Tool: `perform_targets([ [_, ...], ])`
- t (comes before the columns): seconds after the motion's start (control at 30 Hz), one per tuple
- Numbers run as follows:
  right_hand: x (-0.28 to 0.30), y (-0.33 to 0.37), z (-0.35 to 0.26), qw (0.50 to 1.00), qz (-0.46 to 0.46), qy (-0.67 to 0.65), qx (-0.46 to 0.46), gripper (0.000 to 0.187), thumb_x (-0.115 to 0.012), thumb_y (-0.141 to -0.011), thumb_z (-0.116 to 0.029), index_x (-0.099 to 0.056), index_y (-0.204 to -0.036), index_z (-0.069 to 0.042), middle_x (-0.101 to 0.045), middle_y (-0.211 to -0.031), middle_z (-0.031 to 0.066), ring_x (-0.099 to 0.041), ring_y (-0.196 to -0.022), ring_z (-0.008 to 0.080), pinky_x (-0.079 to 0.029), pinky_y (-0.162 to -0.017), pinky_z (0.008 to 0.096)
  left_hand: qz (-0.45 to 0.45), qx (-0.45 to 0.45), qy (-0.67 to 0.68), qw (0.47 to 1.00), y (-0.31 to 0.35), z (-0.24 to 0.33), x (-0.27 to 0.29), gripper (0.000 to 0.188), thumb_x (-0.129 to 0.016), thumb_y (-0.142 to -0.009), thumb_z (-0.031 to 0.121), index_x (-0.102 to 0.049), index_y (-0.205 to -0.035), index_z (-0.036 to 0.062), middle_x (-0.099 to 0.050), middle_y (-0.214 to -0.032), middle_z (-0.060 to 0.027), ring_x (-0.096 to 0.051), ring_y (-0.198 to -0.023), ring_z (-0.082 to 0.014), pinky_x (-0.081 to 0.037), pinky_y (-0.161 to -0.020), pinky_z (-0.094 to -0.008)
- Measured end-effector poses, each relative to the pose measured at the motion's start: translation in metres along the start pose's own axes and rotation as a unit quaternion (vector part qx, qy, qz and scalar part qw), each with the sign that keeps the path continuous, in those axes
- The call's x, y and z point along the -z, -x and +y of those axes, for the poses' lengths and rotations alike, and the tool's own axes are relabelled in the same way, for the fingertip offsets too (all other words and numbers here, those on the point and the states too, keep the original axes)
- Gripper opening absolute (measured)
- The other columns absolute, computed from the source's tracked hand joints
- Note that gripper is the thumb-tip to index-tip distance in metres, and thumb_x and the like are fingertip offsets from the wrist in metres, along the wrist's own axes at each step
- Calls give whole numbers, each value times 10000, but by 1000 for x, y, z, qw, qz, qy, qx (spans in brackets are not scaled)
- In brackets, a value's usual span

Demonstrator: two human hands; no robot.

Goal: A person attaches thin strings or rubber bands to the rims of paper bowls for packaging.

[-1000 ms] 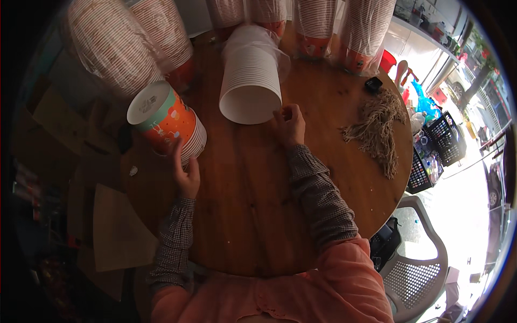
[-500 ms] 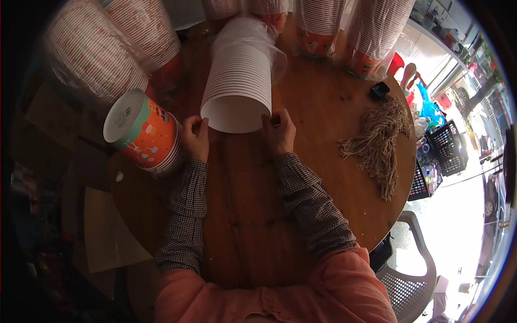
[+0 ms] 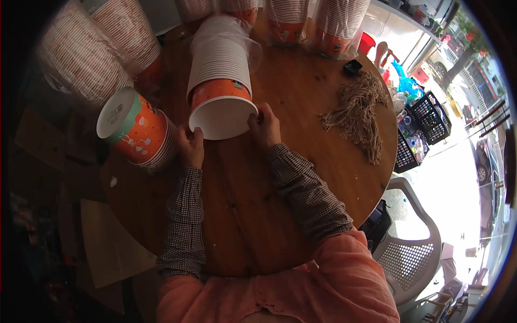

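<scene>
Left hand (image 3: 191, 146), right hand (image 3: 265, 127): both are pinching one orange paper tub (image 3: 222, 117) by its rim. Tub is protruding from nested stack (image 3: 220, 63).

Both forearms (image 3: 186, 220) forward, left fingers (image 3: 184, 137) and right fingers (image 3: 266, 114) bent in a thumb pinch

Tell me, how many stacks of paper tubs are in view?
8: two wrapped stacks at upper left, four more wrapped stacks along the top, one partly bagged stack lying centrally, one upside-down stack beside the left hand. More may be hidden.
</scene>
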State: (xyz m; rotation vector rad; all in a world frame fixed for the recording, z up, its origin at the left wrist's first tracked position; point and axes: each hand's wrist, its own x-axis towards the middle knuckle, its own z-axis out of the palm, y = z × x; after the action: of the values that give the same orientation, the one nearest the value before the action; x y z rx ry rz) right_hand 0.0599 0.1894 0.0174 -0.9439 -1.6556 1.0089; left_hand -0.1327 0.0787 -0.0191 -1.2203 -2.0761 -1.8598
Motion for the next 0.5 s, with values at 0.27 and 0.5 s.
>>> perform_targets([
  [0.27,66,75,-19,973,-174,-148,29,292,-647,-904,-184,-563,-1099,16,-662,-1032,141,-668,-937,226,-533,-798,346,-94,88,173,976,50,25,59,306,-642,-931,200,-512,-1100,-20,-592,-1037,-83,-564,-943,-151,-465,-859,-304],
  [0.5,142,45,21,958,170,214,92,175,-604,-911,-191,-655,-985,-41,-628,-983,162,-622,-867,337,-504,-760,383,-123,53,194,972,58,10,83,489,-634,-932,159,-391,-1321,-10,-510,-1248,-119,-517,-1125,-197,-424,-985,-332],
])
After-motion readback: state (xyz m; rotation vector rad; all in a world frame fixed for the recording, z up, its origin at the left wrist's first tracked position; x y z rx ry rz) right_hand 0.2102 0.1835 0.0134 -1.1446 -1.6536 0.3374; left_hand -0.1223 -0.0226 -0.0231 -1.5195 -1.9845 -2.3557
